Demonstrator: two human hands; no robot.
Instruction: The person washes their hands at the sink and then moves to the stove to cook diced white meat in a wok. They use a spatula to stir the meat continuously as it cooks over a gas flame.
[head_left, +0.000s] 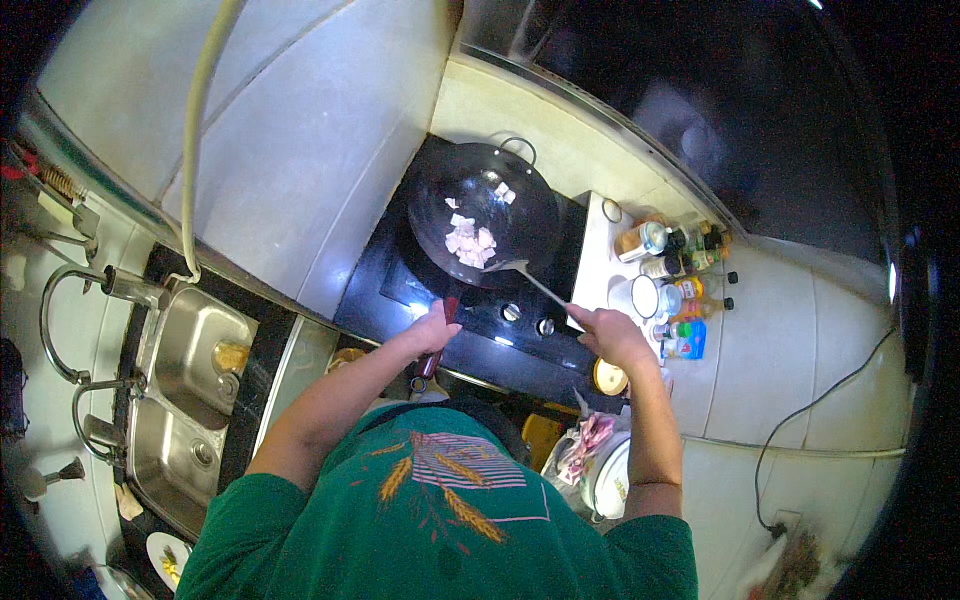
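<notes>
A dark wok (536, 217) rests on a black gas stove (375, 281), with its loop handle at the far side. My left hand (433, 330) grips the wok's reddish-brown handle (430, 365), which points towards me. In my right hand (616, 335) is a metal spatula (546, 288), its blade at the near inner wall of the wok. Pale pieces of food, perhaps meat (471, 242), lie in a cluster by the blade. A few more pieces (505, 193) sit apart, higher up the pan. The spatula's grip is mostly covered by my fingers.
Several seasoning bottles and jars (701, 289) stand right of the stove, beside a white enamel cup (644, 295). Stove knobs (511, 312) face me. A double steel sink (180, 352) is at the left. A lidded white pot (611, 480) sits below my right forearm.
</notes>
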